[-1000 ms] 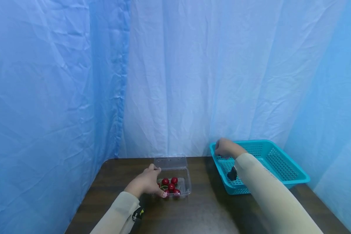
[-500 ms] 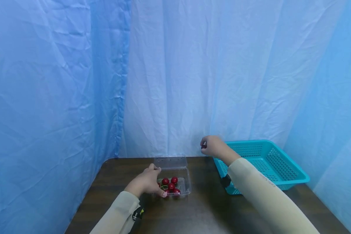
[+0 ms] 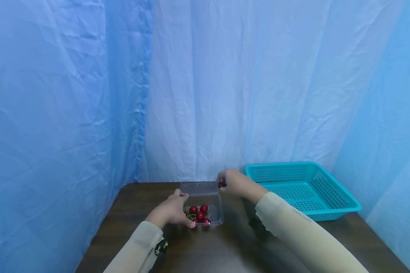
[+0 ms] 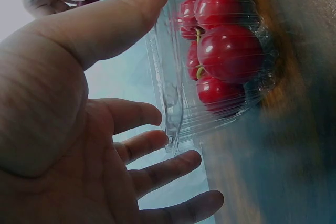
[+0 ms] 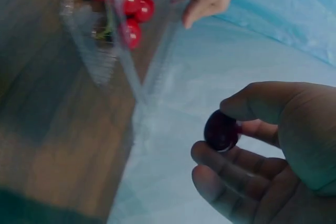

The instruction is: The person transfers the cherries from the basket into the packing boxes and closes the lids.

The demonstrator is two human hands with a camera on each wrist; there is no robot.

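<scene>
A clear plastic clamshell box (image 3: 216, 217) lies open on the dark wooden table (image 3: 225, 250) and holds several red cherries (image 3: 199, 216). My left hand (image 3: 172, 212) rests against the box's left side, thumb along its near edge and fingers spread nearly straight (image 4: 157, 145). The wrist view shows the cherries (image 4: 229, 51) close up through the box wall (image 4: 173, 103). My right hand (image 3: 227, 182) hovers over the box's back right corner. It pinches one dark red cherry (image 5: 221, 130) between thumb and fingers, also visible as the cherry (image 3: 221, 184) from the head.
A teal plastic basket (image 3: 341, 201) with perforated walls sits at the table's back right, nothing visible inside it. Blue cloth curtains (image 3: 89, 94) enclose the table on the left, back and right.
My right hand has come out of the teal basket and moved left to the clear box, carrying a cherry. The left hand has stayed on the box.
</scene>
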